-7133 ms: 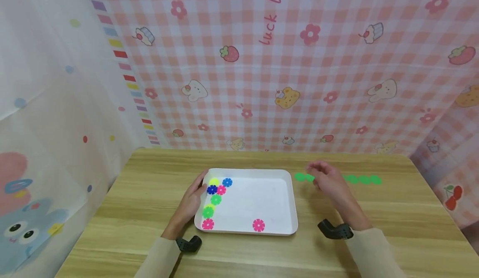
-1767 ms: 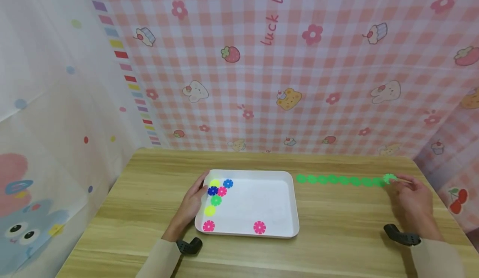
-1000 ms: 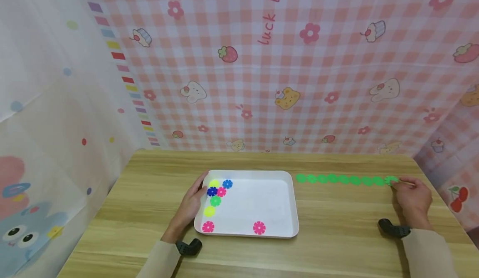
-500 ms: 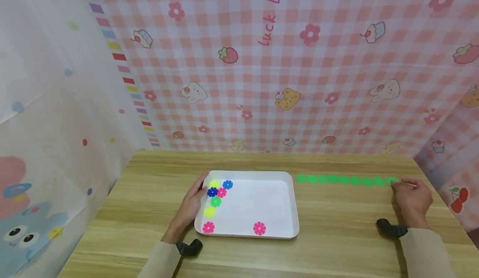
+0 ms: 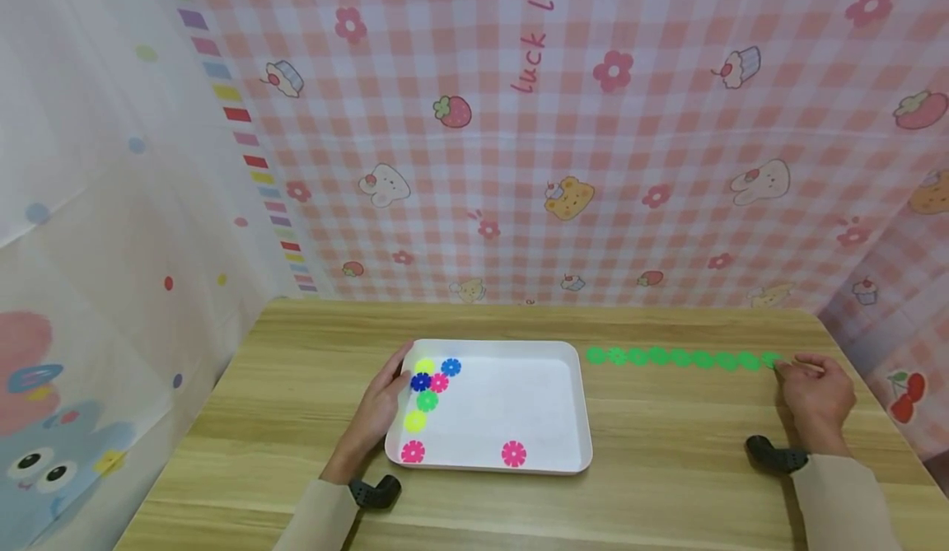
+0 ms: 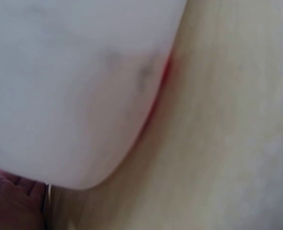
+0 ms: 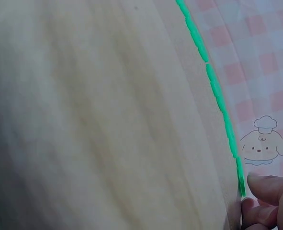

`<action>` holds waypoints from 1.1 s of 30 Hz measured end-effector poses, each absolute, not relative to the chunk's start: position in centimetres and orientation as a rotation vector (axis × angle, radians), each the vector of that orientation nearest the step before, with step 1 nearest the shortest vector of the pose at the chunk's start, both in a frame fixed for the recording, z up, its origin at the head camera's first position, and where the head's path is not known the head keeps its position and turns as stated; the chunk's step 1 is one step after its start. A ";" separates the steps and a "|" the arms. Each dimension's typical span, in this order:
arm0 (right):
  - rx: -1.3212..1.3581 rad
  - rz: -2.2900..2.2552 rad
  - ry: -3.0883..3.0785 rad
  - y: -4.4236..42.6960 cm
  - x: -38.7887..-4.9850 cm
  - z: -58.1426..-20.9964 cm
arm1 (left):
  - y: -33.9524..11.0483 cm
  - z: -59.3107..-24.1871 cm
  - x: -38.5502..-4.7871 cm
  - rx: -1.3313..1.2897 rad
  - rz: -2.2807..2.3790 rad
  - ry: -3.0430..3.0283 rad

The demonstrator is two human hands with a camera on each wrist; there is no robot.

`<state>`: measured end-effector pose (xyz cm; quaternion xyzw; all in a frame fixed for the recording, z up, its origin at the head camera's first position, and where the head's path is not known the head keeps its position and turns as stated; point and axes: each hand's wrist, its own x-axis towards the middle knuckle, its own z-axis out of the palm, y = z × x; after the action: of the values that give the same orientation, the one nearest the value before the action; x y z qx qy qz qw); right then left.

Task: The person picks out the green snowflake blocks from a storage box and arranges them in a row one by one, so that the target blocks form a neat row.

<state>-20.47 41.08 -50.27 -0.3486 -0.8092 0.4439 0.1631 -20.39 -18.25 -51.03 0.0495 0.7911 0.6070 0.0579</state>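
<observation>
A shallow white tray (image 5: 504, 411) lies on the wooden table, its left rim gripped by my left hand (image 5: 380, 399), thumb over the edge. Several notched snowflake discs sit inside it, mostly along the left side: pink, yellow, blue and a single green disc (image 5: 427, 400). To the tray's right, green snowflake discs (image 5: 682, 358) form a straight row on the table. At the row's right end my right hand (image 5: 818, 390) holds the last green disc (image 5: 771, 360) by its edge. The right wrist view shows this disc's end (image 7: 242, 187) at my thumb and finger.
The wooden table (image 5: 667, 485) reaches back to a pink checked cloth (image 5: 474, 139). A white printed cloth (image 5: 133, 230) hangs on the left. Black camera mounts (image 5: 774, 455) sit on both wrists.
A green disc has left the tray's lower left, and the row is longer at its right end. The end disc has just shifted slightly left. My left hand stays on the tray.
</observation>
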 end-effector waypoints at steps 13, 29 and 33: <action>-0.927 1.307 -2.287 39.5 -20.4 -49.8 | -17.4 -48.1 -19.1 0.182 1.853 2.368; -0.343 1.523 -2.541 26.9 -20.2 -45.5 | -18.2 -51.1 -20.4 0.188 1.849 2.401; -0.194 1.556 -2.602 22.8 -20.1 -44.9 | -18.3 -51.3 -20.5 0.175 1.842 2.423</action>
<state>-20.09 22.82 -44.86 -0.0637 -0.8553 0.5116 0.0517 -20.53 -18.27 -51.32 0.0574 0.7939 0.6035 0.0465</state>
